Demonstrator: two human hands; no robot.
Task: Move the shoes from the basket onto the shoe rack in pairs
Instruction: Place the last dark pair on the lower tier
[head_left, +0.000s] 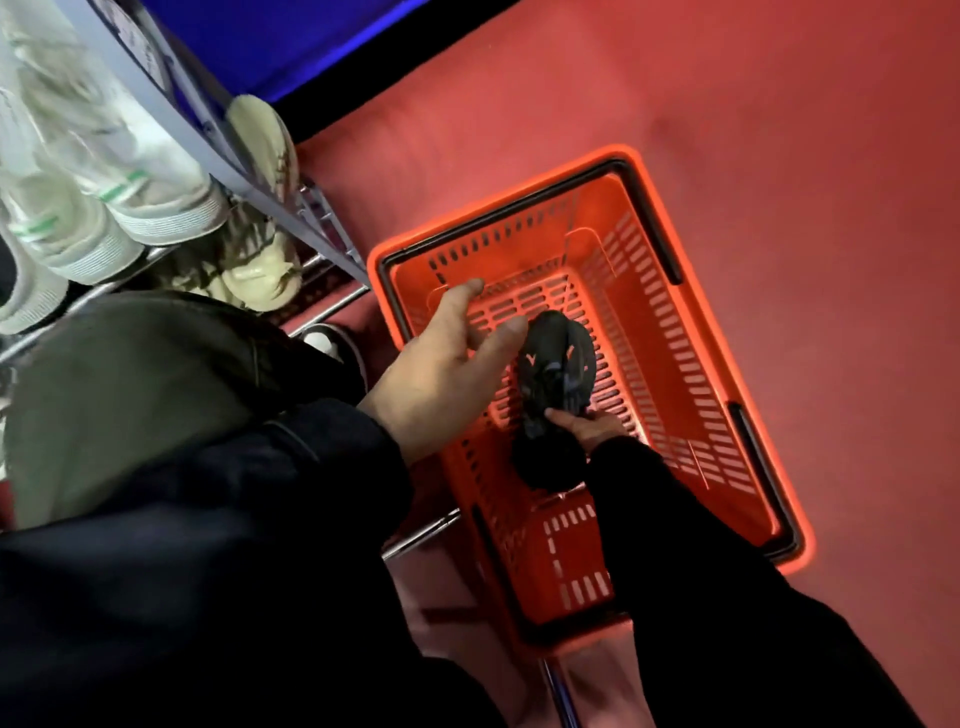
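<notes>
An orange plastic basket (675, 332) with black handles stands on the red floor. Inside it lies a black shoe (553, 374) with small orange marks. My right hand (584, 427) grips this shoe near its opening, low in the basket. My left hand (447, 364) hovers over the basket's left side, fingers spread and holding nothing, its fingertips close to the shoe's toe. The shoe rack (311, 213) stands at the left; white sneakers with green stripes (104, 218) sit on an upper shelf and beige shoes (260, 260) on a lower one.
A dark shoe with a white rim (327, 340) shows low in the rack beside the basket. My olive trouser knee (130, 395) fills the lower left. A blue panel (291, 47) runs behind the rack. Red floor extends to the right of the basket.
</notes>
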